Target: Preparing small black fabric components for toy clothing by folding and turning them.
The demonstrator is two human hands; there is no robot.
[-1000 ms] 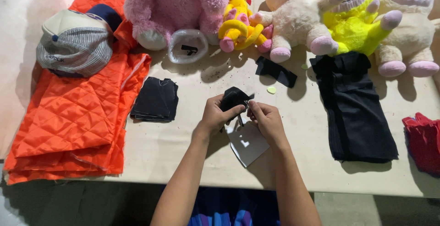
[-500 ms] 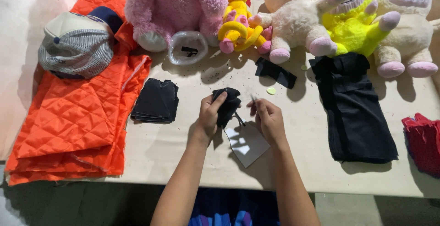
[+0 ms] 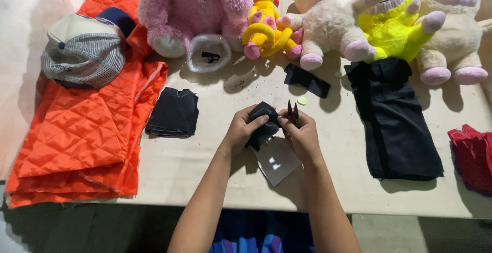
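Your forearms reach forward side by side, your left hand [image 3: 242, 130] and right hand [image 3: 303, 135] meeting close together, each grip closed with fingers curled inward.

Single view, head-worn camera: looks steeply down and forward over the tabletop [image 3: 205, 160] from the near edge. Both forearms enter from the bottom of frame; hands sit close, just below centre. Far edge, lined with plush toys [image 3: 328, 22], runs along the top. Floor shows at bottom. No second view shares the scene.
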